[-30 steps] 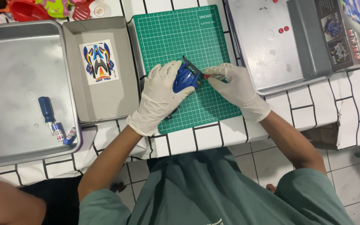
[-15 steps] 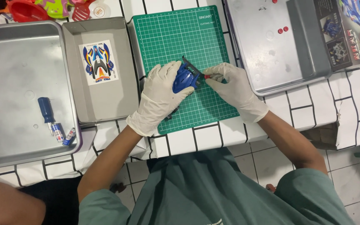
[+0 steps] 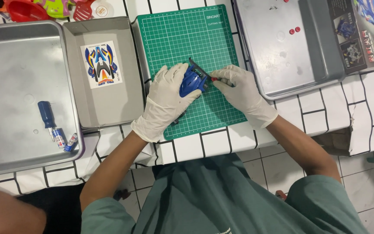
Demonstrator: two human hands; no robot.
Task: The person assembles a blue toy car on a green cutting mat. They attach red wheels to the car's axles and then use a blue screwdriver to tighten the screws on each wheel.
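Over the green cutting mat [image 3: 174, 39], the gloved left hand [image 3: 166, 97] grips a blue toy car body [image 3: 193, 81]; the right hand [image 3: 241, 93] pinches a red-tipped tool [image 3: 214, 79] against it.

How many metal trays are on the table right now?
2. One tray sits at the far left, holding a blue screwdriver. The other tray is at upper right, beside the green mat, with a box partly over it. More may lie out of frame.

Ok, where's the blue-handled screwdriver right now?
The blue-handled screwdriver lies in the big metal tray at the left of the head view, beside two small batteries, well away from both gloved hands.
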